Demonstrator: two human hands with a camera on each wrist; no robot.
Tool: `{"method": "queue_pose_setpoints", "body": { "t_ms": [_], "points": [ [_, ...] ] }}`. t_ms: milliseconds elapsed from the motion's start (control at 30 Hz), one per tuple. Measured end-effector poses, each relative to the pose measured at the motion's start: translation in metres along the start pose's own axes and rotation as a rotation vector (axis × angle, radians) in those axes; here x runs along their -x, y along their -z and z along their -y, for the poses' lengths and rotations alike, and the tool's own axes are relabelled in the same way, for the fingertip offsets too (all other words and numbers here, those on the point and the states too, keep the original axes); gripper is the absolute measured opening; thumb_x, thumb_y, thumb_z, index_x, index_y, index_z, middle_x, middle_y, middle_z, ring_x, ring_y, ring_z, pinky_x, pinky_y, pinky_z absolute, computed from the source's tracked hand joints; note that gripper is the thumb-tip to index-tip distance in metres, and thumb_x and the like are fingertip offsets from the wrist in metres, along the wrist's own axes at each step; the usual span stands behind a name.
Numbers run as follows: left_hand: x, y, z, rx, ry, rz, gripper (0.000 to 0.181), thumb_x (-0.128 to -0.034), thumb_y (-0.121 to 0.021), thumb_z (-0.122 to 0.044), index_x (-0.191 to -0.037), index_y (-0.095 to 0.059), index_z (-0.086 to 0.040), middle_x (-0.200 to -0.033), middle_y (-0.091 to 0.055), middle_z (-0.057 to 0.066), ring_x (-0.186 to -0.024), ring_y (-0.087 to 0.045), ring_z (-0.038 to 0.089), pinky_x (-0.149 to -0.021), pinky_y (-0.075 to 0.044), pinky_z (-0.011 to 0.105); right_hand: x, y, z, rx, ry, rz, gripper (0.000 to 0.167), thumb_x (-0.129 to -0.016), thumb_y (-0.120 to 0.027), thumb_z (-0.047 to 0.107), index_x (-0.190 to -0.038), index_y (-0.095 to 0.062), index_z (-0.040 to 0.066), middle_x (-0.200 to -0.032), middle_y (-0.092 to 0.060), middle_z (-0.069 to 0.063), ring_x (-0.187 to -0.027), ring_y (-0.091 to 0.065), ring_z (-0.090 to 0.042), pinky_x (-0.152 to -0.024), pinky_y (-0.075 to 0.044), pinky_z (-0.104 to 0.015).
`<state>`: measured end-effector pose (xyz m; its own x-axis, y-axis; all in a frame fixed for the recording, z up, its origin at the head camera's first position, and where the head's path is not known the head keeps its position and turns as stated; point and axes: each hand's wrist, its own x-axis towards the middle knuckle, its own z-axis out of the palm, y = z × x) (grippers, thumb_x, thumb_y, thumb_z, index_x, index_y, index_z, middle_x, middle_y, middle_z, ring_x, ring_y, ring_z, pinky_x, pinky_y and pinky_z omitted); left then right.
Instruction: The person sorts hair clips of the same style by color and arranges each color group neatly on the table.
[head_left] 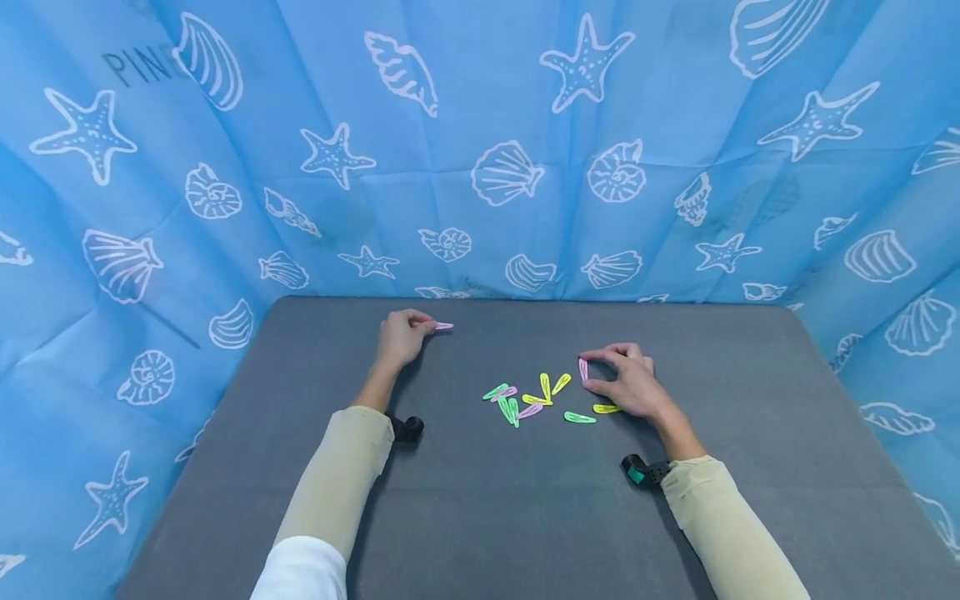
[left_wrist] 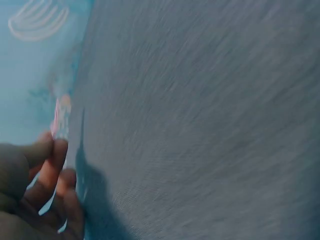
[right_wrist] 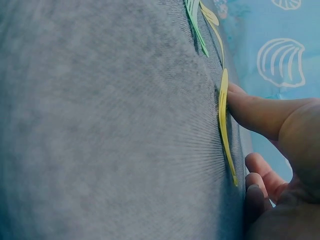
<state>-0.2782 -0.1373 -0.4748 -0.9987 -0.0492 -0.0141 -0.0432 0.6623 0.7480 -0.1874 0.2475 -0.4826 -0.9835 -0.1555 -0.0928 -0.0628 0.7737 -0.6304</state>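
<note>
Near the table's far left edge, my left hand [head_left: 405, 337] pinches a pink snap hair clip [head_left: 444, 326] between thumb and fingertips. The same pink clip [left_wrist: 56, 117] shows above the left fingertips in the left wrist view. Farther right, my right hand [head_left: 628, 379] holds another pink hair clip [head_left: 583, 369] by its two ends, between thumb and forefinger. The right wrist view hides that clip behind the thumb. A yellow hair clip [head_left: 606, 409] lies just under the right hand, and a green hair clip [head_left: 580, 417] lies to its left.
Several green, pink and yellow hair clips [head_left: 513, 408] lie in a loose cluster at mid-table, some overlapping. Yellow clips [head_left: 546, 387] sit at the cluster's right side. The grey table [head_left: 487, 517] meets a blue seashell-print curtain [head_left: 480, 167] at its far edge.
</note>
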Motion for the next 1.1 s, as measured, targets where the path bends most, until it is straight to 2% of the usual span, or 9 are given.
{"method": "queue_pose_setpoints", "body": {
  "t_ms": [100, 267, 467, 567, 700, 833, 1100],
  "points": [
    [-0.009, 0.003, 0.003, -0.008, 0.007, -0.013, 0.022, -0.1001, -0.067, -0.028, -0.108, -0.076, -0.010, -0.101, -0.075, 0.011, -0.092, -0.064, 0.028, -0.081, -0.049, 0.042, 0.002, -0.001, 0.001, -0.010, -0.004, 0.001, 0.048, -0.096, -0.072, 0.025, -0.141, -0.061, 0.015, -0.150, -0.031, -0.029, -0.128, -0.027, -0.052, -0.096, -0.030, -0.066],
    [-0.020, 0.005, 0.010, -0.045, 0.034, -0.056, 0.023, -0.1000, -0.067, -0.031, -0.108, -0.075, -0.011, -0.099, -0.073, 0.009, -0.085, -0.063, 0.025, -0.073, -0.047, 0.037, 0.003, -0.001, 0.001, -0.015, -0.005, -0.005, 0.048, -0.095, -0.072, 0.025, -0.141, -0.060, 0.014, -0.150, -0.031, -0.029, -0.129, -0.026, -0.052, -0.096, -0.031, -0.067],
    [-0.027, 0.009, 0.017, -0.076, 0.071, -0.076, 0.026, -0.1008, -0.064, -0.037, -0.110, -0.074, -0.014, -0.104, -0.073, 0.007, -0.090, -0.064, 0.026, -0.075, -0.047, 0.040, 0.002, -0.001, 0.004, -0.015, 0.010, -0.005, 0.048, -0.095, -0.072, 0.026, -0.140, -0.061, 0.014, -0.150, -0.032, -0.029, -0.128, -0.027, -0.051, -0.095, -0.030, -0.064],
    [-0.028, 0.011, 0.018, -0.054, 0.069, -0.047, 0.030, -0.0997, -0.066, -0.039, -0.114, -0.073, -0.013, -0.109, -0.072, 0.009, -0.098, -0.065, 0.028, -0.083, -0.050, 0.044, 0.000, 0.000, 0.005, -0.019, 0.011, -0.009, 0.048, -0.095, -0.072, 0.025, -0.141, -0.061, 0.015, -0.150, -0.032, -0.029, -0.128, -0.027, -0.050, -0.095, -0.030, -0.064],
    [-0.029, 0.015, 0.019, -0.024, 0.059, 0.023, 0.035, -0.0973, -0.070, -0.035, -0.122, -0.069, -0.010, -0.115, -0.069, 0.012, -0.106, -0.062, 0.029, -0.091, -0.050, 0.046, 0.000, 0.001, 0.004, -0.016, -0.012, -0.006, 0.050, -0.095, -0.073, 0.025, -0.143, -0.059, 0.017, -0.152, -0.030, -0.028, -0.128, -0.027, -0.049, -0.096, -0.031, -0.065],
    [-0.030, 0.018, 0.023, -0.032, 0.044, 0.078, 0.037, -0.0950, -0.074, -0.028, -0.126, -0.067, -0.010, -0.115, -0.065, 0.012, -0.104, -0.058, 0.028, -0.092, -0.048, 0.045, 0.000, 0.001, 0.004, -0.016, -0.023, -0.009, 0.050, -0.095, -0.073, 0.026, -0.142, -0.059, 0.014, -0.152, -0.029, -0.029, -0.129, -0.028, -0.049, -0.097, -0.032, -0.065],
    [-0.029, 0.020, 0.028, -0.044, 0.058, 0.110, 0.031, -0.0963, -0.072, -0.025, -0.125, -0.070, -0.013, -0.115, -0.063, 0.011, -0.102, -0.054, 0.027, -0.091, -0.045, 0.043, -0.001, -0.002, 0.010, -0.048, -0.042, -0.022, 0.036, -0.093, -0.075, 0.021, -0.126, -0.069, 0.007, -0.146, -0.036, -0.028, -0.131, -0.030, -0.049, -0.100, -0.031, -0.065]
  ]
}}
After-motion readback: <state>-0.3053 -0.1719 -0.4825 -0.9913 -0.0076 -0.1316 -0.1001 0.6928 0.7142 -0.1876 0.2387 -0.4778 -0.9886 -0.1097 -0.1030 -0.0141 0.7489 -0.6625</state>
